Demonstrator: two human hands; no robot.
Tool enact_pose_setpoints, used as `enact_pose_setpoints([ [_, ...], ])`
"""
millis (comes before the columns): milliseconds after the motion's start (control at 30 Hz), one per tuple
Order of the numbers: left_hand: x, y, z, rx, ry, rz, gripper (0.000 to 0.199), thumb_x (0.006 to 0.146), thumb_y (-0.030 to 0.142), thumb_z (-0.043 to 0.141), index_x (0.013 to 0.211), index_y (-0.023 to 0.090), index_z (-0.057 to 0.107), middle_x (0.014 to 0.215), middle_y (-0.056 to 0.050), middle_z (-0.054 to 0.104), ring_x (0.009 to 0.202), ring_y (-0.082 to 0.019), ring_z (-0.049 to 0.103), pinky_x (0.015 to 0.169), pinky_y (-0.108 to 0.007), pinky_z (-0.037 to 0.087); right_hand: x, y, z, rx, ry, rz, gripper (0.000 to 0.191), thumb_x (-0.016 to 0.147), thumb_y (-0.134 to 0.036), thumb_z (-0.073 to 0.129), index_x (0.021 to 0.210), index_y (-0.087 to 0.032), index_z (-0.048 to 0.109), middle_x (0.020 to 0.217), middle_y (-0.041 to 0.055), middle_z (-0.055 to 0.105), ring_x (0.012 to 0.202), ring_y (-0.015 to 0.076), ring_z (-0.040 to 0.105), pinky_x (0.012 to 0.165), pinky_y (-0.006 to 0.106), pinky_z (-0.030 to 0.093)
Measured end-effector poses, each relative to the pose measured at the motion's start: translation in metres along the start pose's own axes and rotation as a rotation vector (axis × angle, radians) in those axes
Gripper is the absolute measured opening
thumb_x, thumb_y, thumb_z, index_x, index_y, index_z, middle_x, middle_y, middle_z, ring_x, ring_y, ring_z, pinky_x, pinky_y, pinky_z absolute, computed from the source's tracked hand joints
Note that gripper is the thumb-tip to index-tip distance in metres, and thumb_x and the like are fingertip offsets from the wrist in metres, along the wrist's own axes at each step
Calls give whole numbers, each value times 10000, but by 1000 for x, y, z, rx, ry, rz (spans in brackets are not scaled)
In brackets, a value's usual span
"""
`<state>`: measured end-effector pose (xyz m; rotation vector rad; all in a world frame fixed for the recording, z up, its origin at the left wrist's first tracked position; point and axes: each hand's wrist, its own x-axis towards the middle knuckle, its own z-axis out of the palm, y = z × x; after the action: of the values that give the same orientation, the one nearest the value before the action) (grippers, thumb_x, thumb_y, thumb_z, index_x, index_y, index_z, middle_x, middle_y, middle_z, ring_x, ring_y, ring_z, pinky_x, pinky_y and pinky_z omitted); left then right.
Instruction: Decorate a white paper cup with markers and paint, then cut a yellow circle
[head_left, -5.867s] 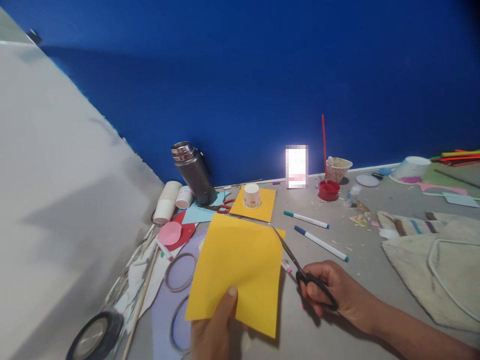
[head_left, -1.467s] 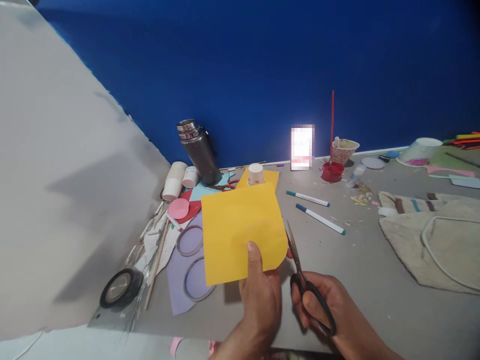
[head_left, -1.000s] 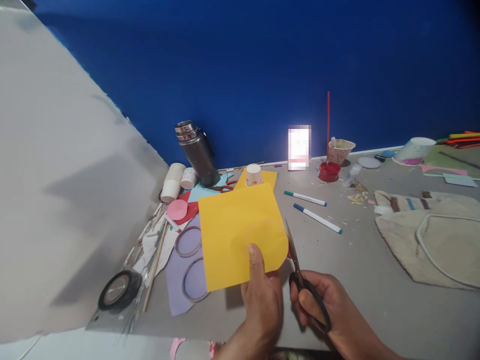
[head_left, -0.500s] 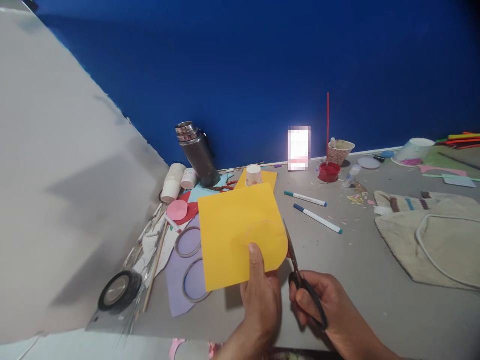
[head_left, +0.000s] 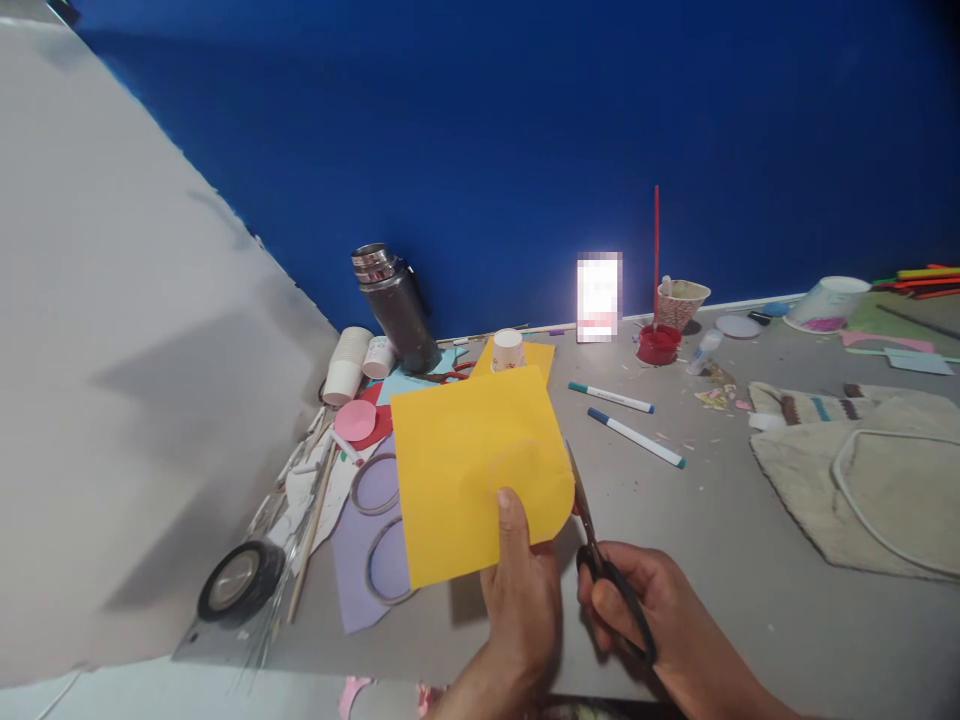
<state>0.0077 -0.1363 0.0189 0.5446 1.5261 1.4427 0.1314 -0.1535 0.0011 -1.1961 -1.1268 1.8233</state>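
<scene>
A sheet of yellow paper (head_left: 457,460) is held up over the table by my left hand (head_left: 521,590), thumb on top and the other fingers beneath. A faint curved line shows on the paper, and its lower right corner is cut round. My right hand (head_left: 645,595) grips a pair of scissors (head_left: 589,510) by the black handles. The blades point up along the paper's right edge, close to the rounded part. Whether they touch the paper I cannot tell.
Two markers (head_left: 636,438) lie right of the paper. Behind stand a dark flask (head_left: 397,315), a small paper cup (head_left: 508,350) and a red pot (head_left: 658,345). Tape rings rest on purple paper (head_left: 352,580) at left, near a black tape roll (head_left: 240,582). A cloth bag (head_left: 817,500) lies right.
The yellow paper has turned slightly, its left side shifting a little left and down. Both hands and the scissors stay almost in place.
</scene>
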Motion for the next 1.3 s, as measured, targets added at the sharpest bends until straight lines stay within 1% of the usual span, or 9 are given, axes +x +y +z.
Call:
enact_pose_setpoints([
  [200,-3,7,0,-6,26,-31,609,898,735,639,1157,204,787,1427,-133,714,1417,-339,606,1232,-405,432,2,-5,3,-29,27,25,772,561,-944,745,657,-201,559,516,-18,539,514,104,420,528,248,355],
  [333,-5,10,-1,-5,37,4,650,882,770,631,1135,195,796,1378,-144,741,1391,-340,626,1227,-415,437,2,-2,2,-27,25,13,741,602,-916,745,667,-199,571,525,-21,535,515,105,424,535,250,360],
  [433,-5,11,-1,-41,47,12,603,893,731,652,1134,197,798,1348,-132,758,1357,-327,652,1212,-405,453,2,-1,2,-25,13,13,709,620,-887,754,666,-202,574,526,-27,525,511,108,429,539,253,371],
  [633,-4,22,3,-122,-111,24,640,854,769,657,1020,172,818,1117,-145,826,1135,-337,755,1097,-429,550,1,-1,2,-31,10,32,728,596,-913,747,650,-214,551,522,-31,516,511,107,411,541,263,347],
  [800,0,20,-1,-105,-151,43,638,872,763,643,947,157,829,1032,-143,837,1100,-323,764,1124,-410,524,2,8,-2,-43,-7,11,786,580,-978,701,675,-211,561,532,-27,531,518,111,408,544,267,328],
  [967,6,14,-6,-177,-150,63,567,894,682,690,1001,141,821,1095,-139,832,1116,-291,764,1065,-356,559,1,9,-4,-61,-19,15,803,588,-994,680,670,-205,556,534,-32,514,521,104,384,554,266,338],
  [1133,7,23,-6,-216,-181,52,587,803,663,798,1056,134,808,1065,-142,833,1028,-307,795,956,-371,627,0,10,-6,-76,-46,9,782,601,-982,686,668,-215,545,538,-35,505,519,112,406,550,264,359],
  [1200,6,25,-6,-219,-179,36,605,761,665,832,1072,146,806,1079,-140,833,1049,-325,795,973,-390,629,-1,12,-8,-91,-48,11,751,641,-951,696,678,-215,550,536,-36,505,516,112,410,549,261,360],
  [1300,7,25,-9,-205,-175,31,622,770,657,829,1116,142,803,1127,-152,826,1124,-346,778,1033,-421,610,-1,15,-9,-102,-50,9,697,692,-889,719,690,-210,561,540,-35,513,516,110,424,548,254,360],
])
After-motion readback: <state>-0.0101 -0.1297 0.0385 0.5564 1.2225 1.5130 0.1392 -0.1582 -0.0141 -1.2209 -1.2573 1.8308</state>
